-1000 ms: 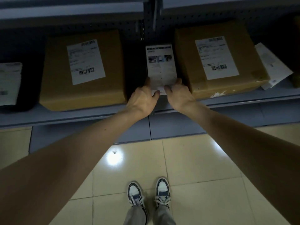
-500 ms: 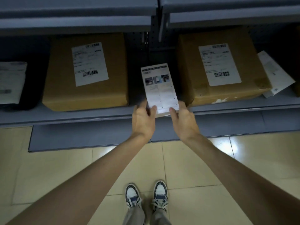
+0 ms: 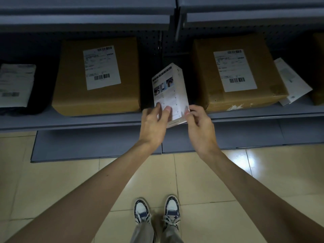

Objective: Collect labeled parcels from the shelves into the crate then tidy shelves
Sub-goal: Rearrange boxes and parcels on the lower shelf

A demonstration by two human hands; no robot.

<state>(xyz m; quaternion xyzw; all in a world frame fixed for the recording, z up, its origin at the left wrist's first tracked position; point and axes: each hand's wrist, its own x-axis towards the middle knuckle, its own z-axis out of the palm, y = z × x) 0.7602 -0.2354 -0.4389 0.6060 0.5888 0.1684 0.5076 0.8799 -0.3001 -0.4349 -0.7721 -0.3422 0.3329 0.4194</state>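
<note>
Near: left hand (image 3: 154, 125) and right hand (image 3: 199, 128) both pinch the lower end of a small white printed box (image 3: 169, 94), lifted clear of the grey shelf (image 3: 70, 122) and tilted, in the gap between two brown cartons. Best to check it for a shipping label before carrying it off, supporting it underneath; no crate in view. Behind: left carton (image 3: 98, 78) and right carton (image 3: 235, 72), both labeled, still shelved.
</note>
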